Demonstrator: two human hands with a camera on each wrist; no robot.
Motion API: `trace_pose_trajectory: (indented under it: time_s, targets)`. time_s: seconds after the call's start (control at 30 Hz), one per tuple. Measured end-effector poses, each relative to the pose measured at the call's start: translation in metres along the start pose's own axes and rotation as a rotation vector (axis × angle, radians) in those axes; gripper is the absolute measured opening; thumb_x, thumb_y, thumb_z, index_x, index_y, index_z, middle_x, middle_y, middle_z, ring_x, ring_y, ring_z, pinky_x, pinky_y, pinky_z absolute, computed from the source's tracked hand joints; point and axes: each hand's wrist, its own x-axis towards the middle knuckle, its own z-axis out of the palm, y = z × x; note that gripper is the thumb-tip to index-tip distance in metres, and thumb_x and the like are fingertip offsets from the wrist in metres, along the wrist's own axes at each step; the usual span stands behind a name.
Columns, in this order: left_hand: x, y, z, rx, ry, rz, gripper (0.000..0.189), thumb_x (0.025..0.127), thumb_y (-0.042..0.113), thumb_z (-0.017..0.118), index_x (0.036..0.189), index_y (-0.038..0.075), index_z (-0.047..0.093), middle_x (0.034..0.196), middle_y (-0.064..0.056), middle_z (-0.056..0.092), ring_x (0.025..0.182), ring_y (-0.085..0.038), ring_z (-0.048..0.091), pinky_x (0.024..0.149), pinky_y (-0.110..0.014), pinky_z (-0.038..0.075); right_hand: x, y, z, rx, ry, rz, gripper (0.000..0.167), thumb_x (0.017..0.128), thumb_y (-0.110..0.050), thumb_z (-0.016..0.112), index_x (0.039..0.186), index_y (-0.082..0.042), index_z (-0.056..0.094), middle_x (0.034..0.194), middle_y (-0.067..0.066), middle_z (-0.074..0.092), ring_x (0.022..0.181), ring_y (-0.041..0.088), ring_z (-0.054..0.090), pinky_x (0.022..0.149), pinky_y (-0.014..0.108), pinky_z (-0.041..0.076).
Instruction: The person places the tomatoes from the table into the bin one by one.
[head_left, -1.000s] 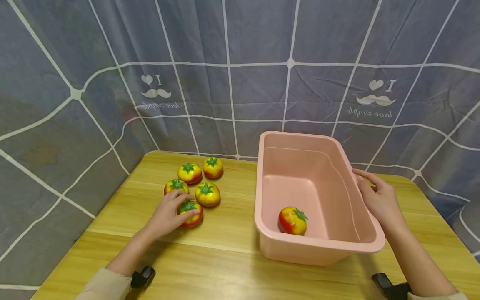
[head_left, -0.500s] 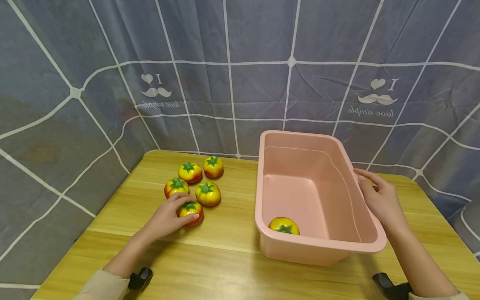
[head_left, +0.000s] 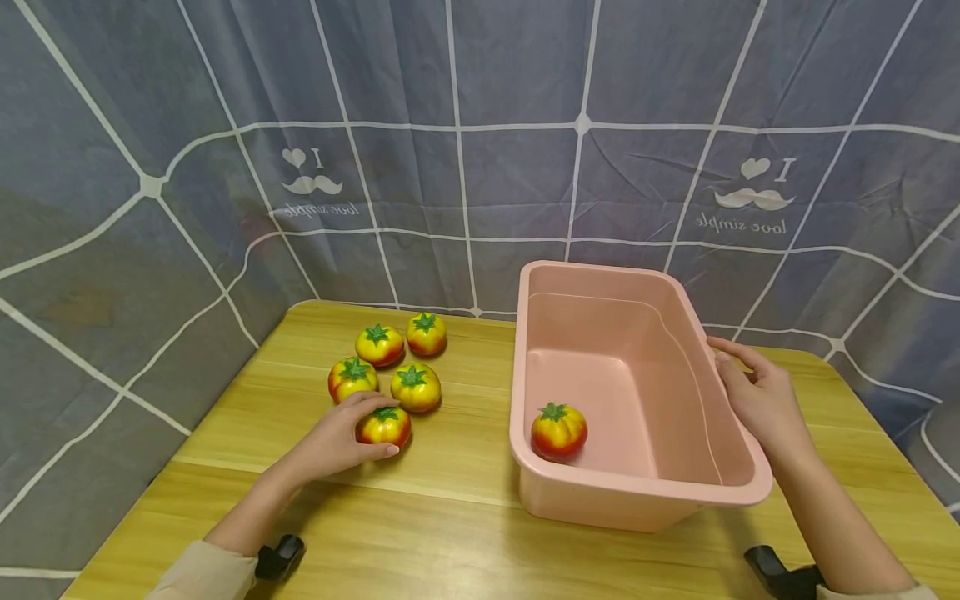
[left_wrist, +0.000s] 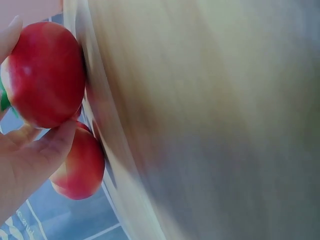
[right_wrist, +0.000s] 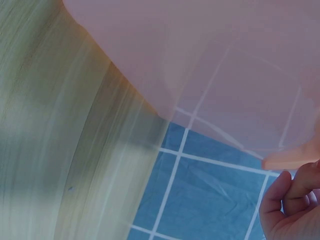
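My left hand [head_left: 335, 442] holds a yellow-red toy tomato [head_left: 385, 427] with a green leafy top, thumb on the near side and fingers on the far side. The left wrist view shows its red underside as a red tomato [left_wrist: 47, 75], at or just above the table. Several other tomatoes stand close behind it, among them a yellow tomato [head_left: 416, 388]. My right hand [head_left: 765, 404] grips the right rim of a pink plastic tub [head_left: 615, 492]. Curled fingers [right_wrist: 295, 195] show by that rim in the right wrist view. One tomato [head_left: 559, 432] lies inside the tub, near its front left corner.
The wooden table [head_left: 420, 533] ends at a grey-blue curtain [head_left: 517, 183] with white lines, which hangs behind and to the left. Black wrist mounts [head_left: 281, 557] show below both hands.
The tomato inside the tub has rolled left and turned over. My left hand has shifted its tomato slightly toward me and right, tilting it. The right hand has barely moved.
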Motion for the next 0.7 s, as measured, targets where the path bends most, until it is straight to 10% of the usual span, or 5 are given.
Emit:
trace_pose_trajectory:
  time_s: [0.7]
  targets:
    - [0.009,0.013,0.002,-0.063,0.03,-0.035,0.073,0.07,0.038,0.081,0.129,0.007,0.05,0.128,-0.015,0.052,0.111,-0.03,0.051,0.095,-0.051,0.04,0.001,0.001,0.0,0.029,0.012,0.016,0.045,0.098,-0.031,0.044,0.135,-0.005,0.048,0.076,-0.021,0.062,0.064,0.004,0.062,0.053,0.024,0.052]
